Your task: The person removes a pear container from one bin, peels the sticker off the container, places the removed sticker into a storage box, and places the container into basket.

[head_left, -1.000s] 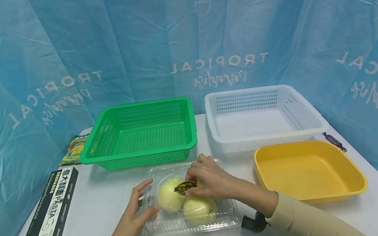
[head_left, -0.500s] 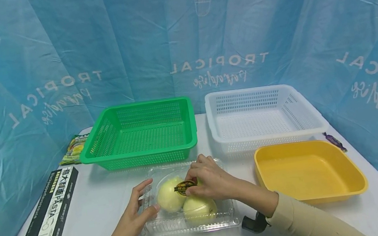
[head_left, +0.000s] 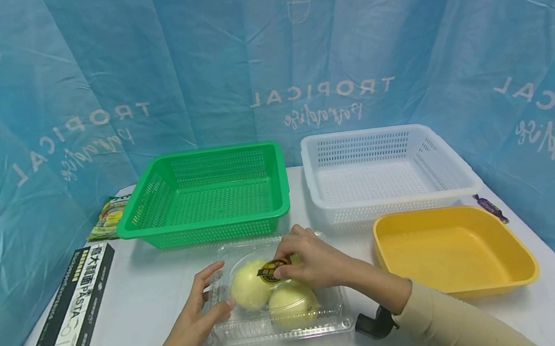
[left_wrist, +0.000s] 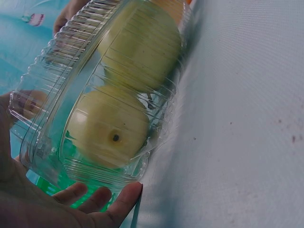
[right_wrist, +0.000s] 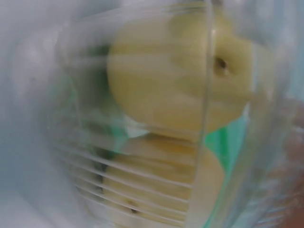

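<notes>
A clear plastic clamshell box (head_left: pixel 321 320) lies on the white table with pale yellow, pear-like round fruits (head_left: pixel 293 304) inside. More yellow shows under my right hand, too hidden to tell apart. A black and gold sticker (head_left: pixel 274 270) sits on top of the lid. My right hand (head_left: pixel 309 258) pinches the sticker's right end between thumb and fingers. My left hand (head_left: pixel 202 306) rests at the box's left end with fingers spread; in the left wrist view, its fingers (left_wrist: pixel 97 199) lie along that end. The right wrist view is blurred, showing fruit (right_wrist: pixel 180 71) through plastic.
Behind the box stand a green basket (head_left: pixel 206 226) and a white basket (head_left: pixel 395 200). A yellow tray (head_left: pixel 458 289) is to the right, near a purple-wrapped candy (head_left: pixel 491 209). A long pasta box (head_left: pixel 68 331) and a yellow-green packet (head_left: pixel 108 221) lie left.
My right hand has shifted slightly to the right, and the sticker has tilted, its right end raised a little. The left hand and the box look unmoved.
</notes>
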Demonstrator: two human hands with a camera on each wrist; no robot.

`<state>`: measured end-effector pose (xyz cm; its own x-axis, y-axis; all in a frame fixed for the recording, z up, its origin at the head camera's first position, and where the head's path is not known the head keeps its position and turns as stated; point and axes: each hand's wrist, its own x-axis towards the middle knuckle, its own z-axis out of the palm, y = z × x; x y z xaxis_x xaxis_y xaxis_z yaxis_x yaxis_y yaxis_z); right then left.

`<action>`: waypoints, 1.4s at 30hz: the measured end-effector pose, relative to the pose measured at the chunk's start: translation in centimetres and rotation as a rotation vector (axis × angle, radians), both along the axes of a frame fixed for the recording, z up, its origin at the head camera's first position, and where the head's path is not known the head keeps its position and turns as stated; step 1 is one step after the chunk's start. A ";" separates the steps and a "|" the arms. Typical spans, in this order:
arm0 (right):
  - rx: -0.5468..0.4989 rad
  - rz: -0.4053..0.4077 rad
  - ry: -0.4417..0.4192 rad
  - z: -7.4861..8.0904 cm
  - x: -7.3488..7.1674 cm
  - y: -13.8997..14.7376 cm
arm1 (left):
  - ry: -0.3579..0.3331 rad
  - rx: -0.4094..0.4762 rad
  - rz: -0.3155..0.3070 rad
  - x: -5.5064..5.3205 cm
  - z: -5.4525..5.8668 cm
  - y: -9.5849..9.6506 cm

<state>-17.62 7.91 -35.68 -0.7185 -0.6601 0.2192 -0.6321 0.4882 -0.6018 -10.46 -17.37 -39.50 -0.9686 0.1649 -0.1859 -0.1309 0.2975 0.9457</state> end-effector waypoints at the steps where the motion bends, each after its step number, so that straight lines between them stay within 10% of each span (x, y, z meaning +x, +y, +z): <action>1: -0.008 0.000 -0.019 0.1 0.0 0.0 | 0.000 0.005 -0.001 0.0 0.0 0.0; 42: -0.201 -0.277 -0.144 2.4 -0.1 10.8 | 0.023 0.005 -0.010 0.0 -0.2 -0.1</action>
